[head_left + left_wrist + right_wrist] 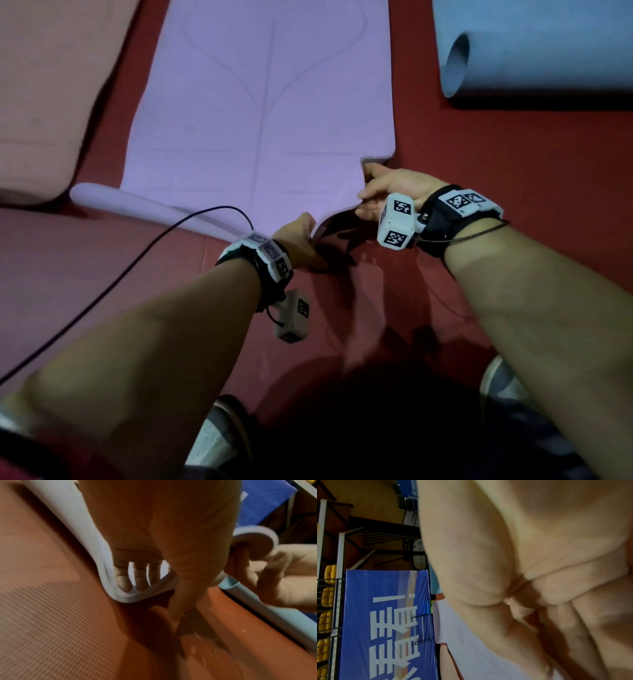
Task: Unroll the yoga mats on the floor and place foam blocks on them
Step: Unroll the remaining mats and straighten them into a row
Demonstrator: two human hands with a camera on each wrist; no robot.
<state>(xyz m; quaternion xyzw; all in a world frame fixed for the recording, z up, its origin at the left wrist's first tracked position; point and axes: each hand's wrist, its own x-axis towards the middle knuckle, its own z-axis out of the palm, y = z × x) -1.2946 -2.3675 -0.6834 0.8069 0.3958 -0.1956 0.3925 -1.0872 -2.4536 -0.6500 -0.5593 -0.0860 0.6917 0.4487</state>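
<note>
So the lilac yoga mat (260, 113) is laid out flat on the red floor (496, 164), running from the middle of the head view up toward 12 o'clock, with faint leaf-like line markings on it. Its near end hasn't settled: the near edge at about 9 o'clock is still curled into a low roll (144, 205), and the near right corner is lifted off the floor. The left hand (301, 240) has that near edge, just right of the roll; in the left wrist view the fingers (139, 577) are tucked under the mat's bent edge with the thumb on the other side, so it's a proper pinch-type hold. The right hand (394, 186) is at the lifted right corner, fingers curled round the mat's edge, thumb on top. The right wrist view is mostly palm and folded fingers close up, with the lilac mat below. Off at 10 o'clock there's a pink mat (44, 96) lying flat, well apart from the hands, and at 1–2 o'clock a blue mat (534, 48) partly rolled, its open tube end facing the lilac one. A black cable (113, 277) runs from the left wrist out toward 8 o'clock. White shoes (219, 435) peek in at 6 o'clock.
</note>
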